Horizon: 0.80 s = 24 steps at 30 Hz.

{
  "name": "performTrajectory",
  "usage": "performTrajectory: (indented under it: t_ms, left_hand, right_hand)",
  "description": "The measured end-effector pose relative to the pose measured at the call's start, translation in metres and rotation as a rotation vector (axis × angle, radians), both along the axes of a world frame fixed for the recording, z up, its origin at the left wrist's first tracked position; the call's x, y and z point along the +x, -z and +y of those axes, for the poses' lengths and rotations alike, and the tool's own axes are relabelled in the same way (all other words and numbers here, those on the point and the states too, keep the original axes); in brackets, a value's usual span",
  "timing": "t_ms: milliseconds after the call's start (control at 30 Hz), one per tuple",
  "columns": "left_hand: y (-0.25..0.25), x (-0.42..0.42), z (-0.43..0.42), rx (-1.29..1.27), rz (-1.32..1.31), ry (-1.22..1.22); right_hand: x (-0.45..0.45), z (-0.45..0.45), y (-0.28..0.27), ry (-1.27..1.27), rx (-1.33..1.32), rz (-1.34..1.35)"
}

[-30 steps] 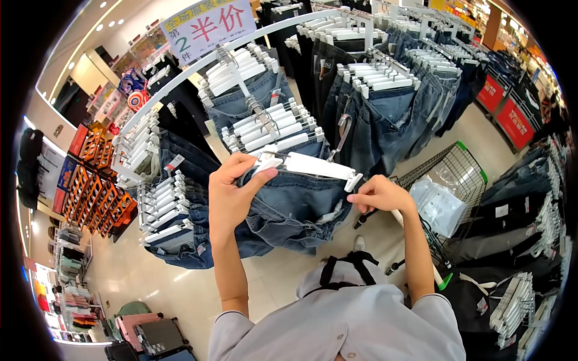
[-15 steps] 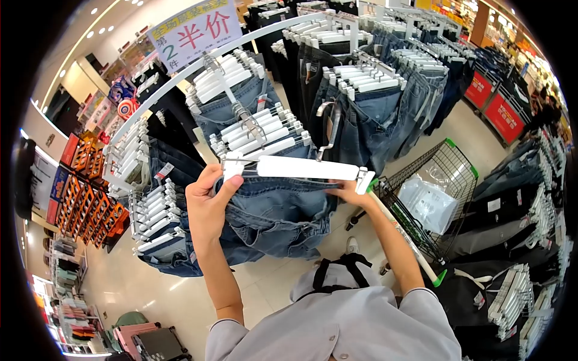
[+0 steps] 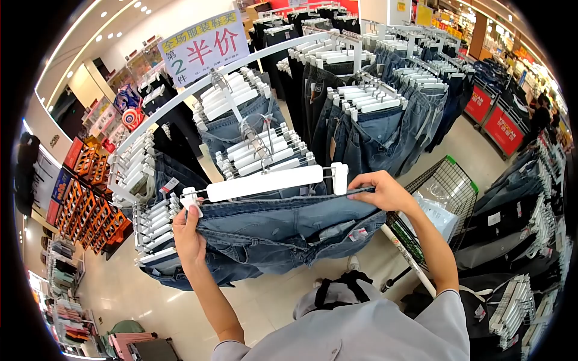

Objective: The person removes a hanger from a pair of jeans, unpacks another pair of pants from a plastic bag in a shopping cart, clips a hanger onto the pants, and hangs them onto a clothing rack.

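Observation:
A white clip hanger lies across the top of a pair of blue jeans, in front of the rack. My left hand pinches the hanger's left clip at the waistband's left end. The waistband's right end is pinched between thumb and fingers of my right hand, just beside the hanger's right clip. That clip appears apart from the fingers. The waistband is stretched nearly straight between both hands, and the legs hang below, partly hidden.
Behind the jeans stands a curved white rack of hung jeans with a paper sign. A wire shopping cart holding a plastic-wrapped item is at the right. More hung trousers line the far right; suitcases stand lower left.
My hands have moved farther apart, and the waistband is now drawn out wide. My right hand has moved from behind the hanger's right end to the waistband's right corner.

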<state>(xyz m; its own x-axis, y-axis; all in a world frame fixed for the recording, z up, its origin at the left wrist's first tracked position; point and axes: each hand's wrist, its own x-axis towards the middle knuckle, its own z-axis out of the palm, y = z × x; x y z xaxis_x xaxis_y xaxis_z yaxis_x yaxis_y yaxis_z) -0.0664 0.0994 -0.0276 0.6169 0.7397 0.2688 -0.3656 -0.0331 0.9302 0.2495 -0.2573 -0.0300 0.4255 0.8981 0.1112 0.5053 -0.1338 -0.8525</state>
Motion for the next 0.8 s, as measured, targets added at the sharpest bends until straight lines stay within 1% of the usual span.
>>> performTrajectory:
  t_ms: [67, 167, 233, 267, 433, 500, 533, 567, 633, 667, 700, 767, 800]
  left_hand:
    - [0.001, 0.001, -0.001, -0.069, -0.079, 0.062]
    - [0.0, 0.007, -0.009, -0.09, -0.129, 0.088]
    - [0.01, 0.009, -0.005, -0.081, -0.114, 0.072]
    - [0.014, 0.01, -0.004, -0.069, -0.104, 0.055]
    - [0.012, 0.015, -0.01, -0.036, -0.063, 0.043]
    - [0.014, 0.014, -0.008, 0.015, -0.015, 0.067]
    - [0.02, 0.011, 0.001, 0.018, 0.022, 0.108]
    - [0.021, 0.007, 0.004, 0.021, 0.021, 0.108]
    - [0.018, 0.005, 0.006, 0.18, 0.244, 0.101]
    - [0.015, 0.004, 0.005, 0.253, 0.317, 0.06]
    - [0.012, 0.002, 0.004, 0.256, 0.315, 0.062]
    - [0.007, -0.001, 0.001, 0.306, 0.352, 0.113]
    - [0.006, 0.0, -0.002, 0.267, 0.338, 0.134]
  right_hand:
    - [-0.002, 0.003, -0.001, -0.027, 0.01, -0.025]
    - [-0.008, 0.005, -0.013, -0.057, 0.042, -0.045]
    - [-0.009, 0.004, -0.021, -0.103, 0.071, 0.008]
    - [-0.009, 0.003, -0.024, -0.142, 0.107, -0.017]
    - [-0.018, 0.007, -0.04, -0.097, 0.112, 0.071]
    - [-0.017, 0.009, -0.044, 0.023, 0.088, 0.251]
    - [-0.016, 0.012, -0.038, -0.009, 0.22, 0.172]
    - [-0.015, 0.01, -0.042, -0.009, 0.222, 0.172]
    - [-0.012, 0.004, -0.055, 0.027, 0.136, 0.207]
    - [-0.012, 0.004, -0.057, -0.003, 0.125, 0.19]
    - [-0.012, 0.004, -0.055, 0.0, 0.127, 0.189]
    - [-0.017, 0.007, -0.05, -0.014, 0.213, 0.105]
    - [-0.022, 0.009, -0.051, -0.009, 0.24, 0.049]
